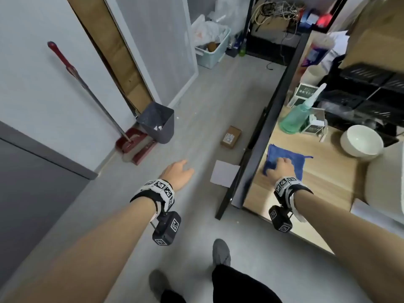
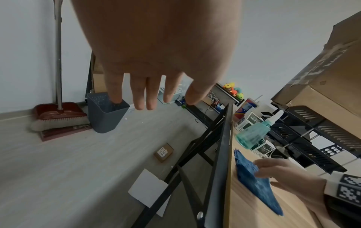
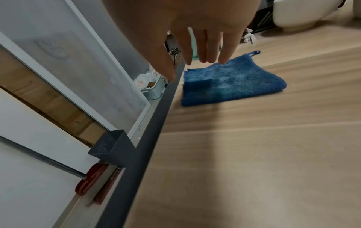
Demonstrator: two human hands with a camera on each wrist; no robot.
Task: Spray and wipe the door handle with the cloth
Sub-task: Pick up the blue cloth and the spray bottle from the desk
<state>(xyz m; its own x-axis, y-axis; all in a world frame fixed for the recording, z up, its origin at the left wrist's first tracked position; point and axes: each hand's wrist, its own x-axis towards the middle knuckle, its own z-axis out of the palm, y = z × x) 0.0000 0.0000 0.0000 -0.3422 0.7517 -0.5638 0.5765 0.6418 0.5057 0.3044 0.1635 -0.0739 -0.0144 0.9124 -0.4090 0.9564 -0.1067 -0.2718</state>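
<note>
A folded blue cloth (image 1: 294, 164) (image 2: 254, 183) (image 3: 230, 83) lies on the wooden table (image 1: 306, 204) near its left edge. My right hand (image 1: 277, 166) (image 3: 195, 61) (image 2: 267, 172) reaches down over it with fingers nearly straight, fingertips at the cloth's far part; no grip shows. A teal spray bottle (image 1: 294, 119) (image 2: 252, 134) with a white nozzle stands behind the cloth. My left hand (image 1: 185, 169) (image 2: 148, 98) hangs over the floor, fingers spread and holding nothing. No door handle is in view.
A dark grey door (image 1: 26, 193) is at the left. A red broom and dustpan (image 1: 131, 145) and a grey bin (image 1: 157, 121) stand by the wall. A small box (image 1: 230, 136) and white sheet (image 1: 224, 173) lie on the floor. A white bowl (image 1: 360, 141) sits on the table.
</note>
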